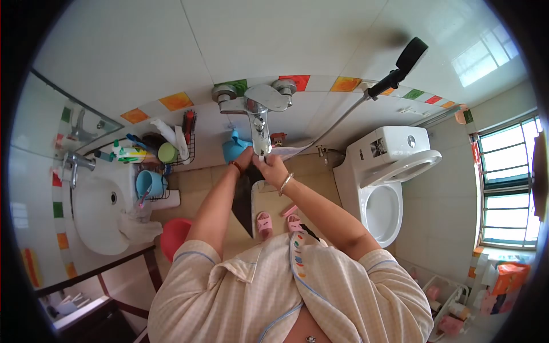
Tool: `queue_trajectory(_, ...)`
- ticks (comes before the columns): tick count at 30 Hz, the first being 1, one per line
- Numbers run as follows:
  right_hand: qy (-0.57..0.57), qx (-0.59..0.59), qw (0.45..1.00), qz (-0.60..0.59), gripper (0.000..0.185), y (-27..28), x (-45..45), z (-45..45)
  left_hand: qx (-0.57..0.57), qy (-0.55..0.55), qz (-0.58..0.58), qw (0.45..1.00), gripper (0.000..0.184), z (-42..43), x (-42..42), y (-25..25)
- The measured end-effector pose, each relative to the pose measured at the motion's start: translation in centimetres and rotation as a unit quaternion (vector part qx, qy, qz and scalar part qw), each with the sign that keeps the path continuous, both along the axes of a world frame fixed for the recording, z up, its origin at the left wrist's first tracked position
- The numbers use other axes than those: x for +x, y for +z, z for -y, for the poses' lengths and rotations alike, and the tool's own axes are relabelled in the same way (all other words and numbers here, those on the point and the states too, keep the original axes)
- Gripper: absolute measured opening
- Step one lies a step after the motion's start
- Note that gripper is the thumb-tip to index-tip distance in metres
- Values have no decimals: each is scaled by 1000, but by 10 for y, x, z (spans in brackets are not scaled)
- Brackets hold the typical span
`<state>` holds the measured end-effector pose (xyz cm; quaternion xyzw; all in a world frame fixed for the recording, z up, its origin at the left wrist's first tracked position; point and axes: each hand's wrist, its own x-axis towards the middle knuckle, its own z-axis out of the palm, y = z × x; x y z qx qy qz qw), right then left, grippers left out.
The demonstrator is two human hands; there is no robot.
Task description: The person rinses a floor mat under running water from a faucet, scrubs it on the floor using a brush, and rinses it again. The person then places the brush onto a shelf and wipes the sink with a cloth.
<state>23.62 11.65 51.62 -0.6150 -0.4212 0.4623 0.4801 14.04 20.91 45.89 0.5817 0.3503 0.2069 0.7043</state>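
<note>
**Left hand [246, 159] and right hand [271, 167] close together at a shiny chrome tap [260, 123]**

The person's fingers curl near the spout; what they pinch, one cannot tell; a dark, tapering piece [243, 201] shows just below the hands; a light-blue plastic vessel [233, 150] is beside the left one.

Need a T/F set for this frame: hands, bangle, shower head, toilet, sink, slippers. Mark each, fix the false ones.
1. Both hands, left and right, are by the tap spout. True.
2. The silver bangle is on the left wrist. False: it is on the right wrist.
3. The shower head is right of the tap. True.
4. The toilet bowl is covered. False: the bowl is uncovered.
5. The sink is beside the window. False: the sink is at far left.
6. The slippers are pink. True.
</note>
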Motion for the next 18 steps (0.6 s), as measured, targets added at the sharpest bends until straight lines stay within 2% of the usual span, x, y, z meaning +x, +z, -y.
queue_trajectory(1,8,15,1000,10,21,8,0,0,27,60,15,998,38,2,1,0)
queue_trajectory(2,-21,27,999,-35,20,1,0,0,14,34,-35,999,36,-4,-2,-3)
queue_trajectory(3,-16,22,999,-37,20,-2,-2,0,9,39,-38,998,36,-9,-3,-4)
queue_trajectory(5,-83,0,978,-190,18,-2,-5,-4,163,-9,-19,986,34,-14,-2,14)
queue_trajectory(6,-83,-1,978,-191,18,-1,-6,-8,57,42,-34,997,33,-8,1,28)
queue_trajectory(9,-223,-121,907,-336,14,28,-5,-21,116,59,13,991,31,11,-7,38)
queue_trajectory(10,-238,-103,875,-408,12,40,-1,-20,58,68,28,996,31,39,-5,69)
queue_trajectory(11,-238,-104,874,-410,12,32,2,-20,57,68,26,996,31,51,-11,66)
queue_trajectory(13,-218,-118,877,-411,22,11,6,-21,322,44,5,946,41,67,-22,57)
queue_trajectory(14,-216,-124,896,-368,20,14,6,-17,319,41,7,947,41,79,-25,63)
queue_trajectory(15,-219,-124,896,-366,20,17,6,-15,371,64,-11,926,46,89,-29,70)
queue_trajectory(16,-229,-146,878,-394,21,21,5,-13,420,87,-29,903,52,97,-31,75)
queue_trajectory(17,-237,-166,860,-421,21,24,4,-13,420,87,-27,903,52,98,-33,74)
queue_trajectory(18,-238,-143,837,-471,19,25,4,-13,436,86,-33,895,57,98,-35,73)
